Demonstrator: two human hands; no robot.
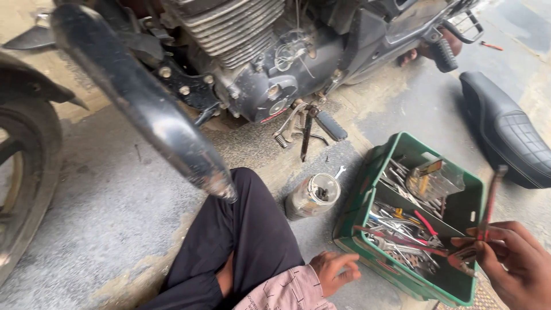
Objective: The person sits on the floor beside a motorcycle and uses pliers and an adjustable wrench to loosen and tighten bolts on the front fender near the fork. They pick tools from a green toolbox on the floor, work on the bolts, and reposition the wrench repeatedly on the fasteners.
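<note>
My right hand point(513, 267) is at the lower right, over the near right corner of a green plastic crate point(359, 206), and is shut on a long rusty-red tool point(491, 198) that points up and away. The crate holds several wrenches, pliers and screwdrivers point(402, 229). My left hand point(336, 271) comes out of a pale patterned sleeve, hovers just left of the crate's near corner and holds nothing, its fingers loosely curled and apart. My bent leg in dark trousers point(247, 235) lies to its left.
A motorcycle engine point(258, 63) and its black exhaust pipe point(143, 97) stand close ahead, with a footpeg point(330, 125) hanging low. A wheel point(23, 172) is at far left. A clear jar point(313, 196) lies by the crate. A detached black seat point(508, 129) rests at right.
</note>
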